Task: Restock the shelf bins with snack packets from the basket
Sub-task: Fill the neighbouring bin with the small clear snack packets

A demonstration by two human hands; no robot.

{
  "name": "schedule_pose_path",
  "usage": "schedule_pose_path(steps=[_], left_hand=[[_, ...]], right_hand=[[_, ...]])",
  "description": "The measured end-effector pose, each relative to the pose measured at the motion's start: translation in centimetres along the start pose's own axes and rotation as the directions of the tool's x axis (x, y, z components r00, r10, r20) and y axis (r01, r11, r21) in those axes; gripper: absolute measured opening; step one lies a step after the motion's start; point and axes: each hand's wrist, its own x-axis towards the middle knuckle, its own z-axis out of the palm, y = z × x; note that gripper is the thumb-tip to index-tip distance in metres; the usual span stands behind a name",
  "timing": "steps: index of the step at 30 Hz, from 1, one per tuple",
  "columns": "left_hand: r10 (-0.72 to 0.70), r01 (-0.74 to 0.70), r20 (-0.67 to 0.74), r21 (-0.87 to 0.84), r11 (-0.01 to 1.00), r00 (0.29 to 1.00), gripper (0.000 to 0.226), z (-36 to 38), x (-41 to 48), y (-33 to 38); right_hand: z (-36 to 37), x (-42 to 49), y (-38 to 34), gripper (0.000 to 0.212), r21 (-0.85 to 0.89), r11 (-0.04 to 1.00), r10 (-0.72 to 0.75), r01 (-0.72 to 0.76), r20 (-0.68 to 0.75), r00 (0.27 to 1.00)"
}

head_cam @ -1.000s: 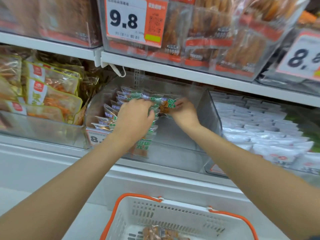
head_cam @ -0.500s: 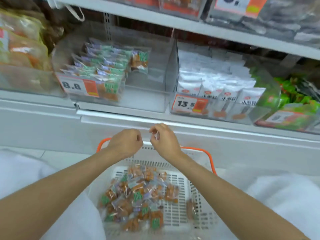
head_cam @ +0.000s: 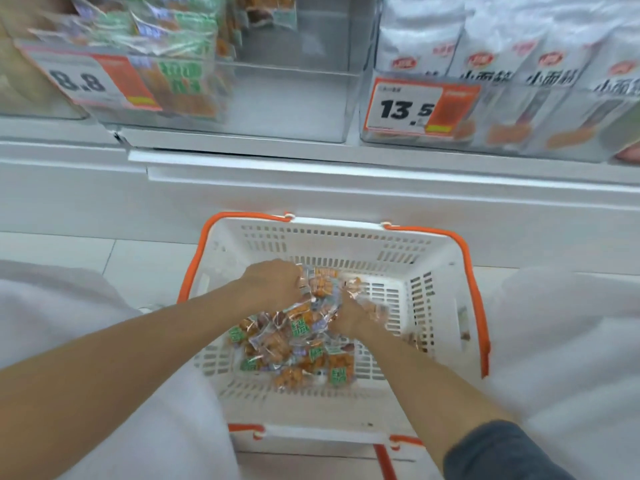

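Both hands down in the basket, gathering snack packets.

Left hand (head_cam: 273, 282) is curled over the far edge of the packet pile (head_cam: 294, 337), fingers closed on a packet; right hand (head_cam: 349, 318) is buried in the same heap, apparently bunching film, exact grip blurred. Packets look light, soft, crinkly and slick: likely to slide out of a loose handful, so pinch sealed edges or scoop from both sides. Pile sits mid-floor of the white basket (head_cam: 433, 258) with orange handles. Target bin (head_cam: 294, 102), tagged 8.8 (head_cam: 78, 81), is above, right half bare.
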Motion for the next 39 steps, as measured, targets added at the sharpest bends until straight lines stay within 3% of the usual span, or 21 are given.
schedule_pose_path(steps=[3,7,8,12,16,19,21,23,25,27,29,31,33,36,39], left_hand=[[0.005,-0.005,0.009,-0.015,1.0,1.0,0.027,-0.2,0.0,0.3],[0.003,-0.003,-0.013,-0.032,0.999,1.0,0.024,-0.3,0.0,0.0],[0.004,-0.005,-0.027,-0.034,0.999,1.0,0.024,-0.3,0.1,-0.2],[0.001,-0.004,-0.065,-0.05,0.999,0.998,0.019,0.0,-0.1,-1.0],[0.019,-0.024,-0.083,-0.059,0.998,0.996,0.02,-0.3,-0.6,-1.2],[0.02,-0.039,-0.116,-0.156,0.987,0.993,0.024,-0.9,-0.5,-1.2],[-0.02,-0.027,-0.133,-0.338,0.941,0.991,0.033,-1.5,-0.4,-1.2],[-0.103,0.043,-0.061,-0.616,0.787,0.993,0.043,-2.5,-1.0,-1.1],[-0.082,0.204,0.187,-0.885,0.418,0.979,0.063,-4.0,-2.1,-1.1],[0.094,0.309,0.315,-0.948,0.073,0.944,0.082,-5.3,-3.0,-1.3],[0.149,0.281,0.268,-0.957,-0.075,0.952,0.068,-6.1,-3.4,-1.4],[0.056,0.196,0.192,-0.977,-0.089,0.98,0.042,-6.2,-3.7,-1.5],[-0.034,0.144,0.148,-0.985,-0.095,0.988,0.03,-5.9,-3.6,-2.0],[-0.045,0.103,0.104,-0.994,-0.033,0.994,0.02,-5.8,-3.8,-2.4],[0.01,0.05,0.05,-0.999,0.012,0.999,0.018,-5.7,-3.9,-1.8]], right_hand=[[0.3,-0.1,-0.3,0.086,-0.165,0.986,-0.04,0.013,-0.156,0.987],[0.3,-0.1,0.3,0.098,-0.127,0.991,0.017,-0.029,-0.091,0.996],[0.4,0.0,0.5,0.092,-0.122,0.992,0.03,-0.042,-0.101,0.994],[0.1,-0.4,1.1,0.025,-0.1,0.994,0.029,-0.042,-0.133,0.991],[-2.5,-2.5,-0.3,0.028,0.13,0.991,-0.024,0.039,-0.119,0.993],[-6.6,-5.3,-2.3,0.019,-0.038,0.985,-0.173,0.169,-0.158,0.972],[-9.6,-8.0,-4.2,0.018,-0.178,0.953,-0.28,0.243,-0.224,0.933],[-12.1,-11.4,-6.0,0.021,-0.244,0.904,-0.412,0.35,-0.284,0.866],[-13.6,-15.1,-7.6,0.022,-0.315,0.838,-0.541,0.446,-0.37,0.755],[-14.1,-17.7,-8.6,0.025,-0.394,0.75,-0.66,0.531,-0.419,0.623],[-13.5,-19.0,-8.9,0.031,-0.406,0.691,-0.723,0.598,-0.394,0.568],[-12.6,-19.1,-9.3,0.038,-0.28,0.71,-0.702,0.646,-0.353,0.619],[-12.4,-18.8,-9.9,0.039,-0.026,0.751,-0.615,0.66,-0.391,0.684],[-12.9,-17.8,-11.0,0.019,0.361,0.727,-0.374,0.584,-0.505,0.778],[-13.0,-16.5,-11.6,0.048,0.501,0.753,-0.259,0.426,-0.37,0.892]])
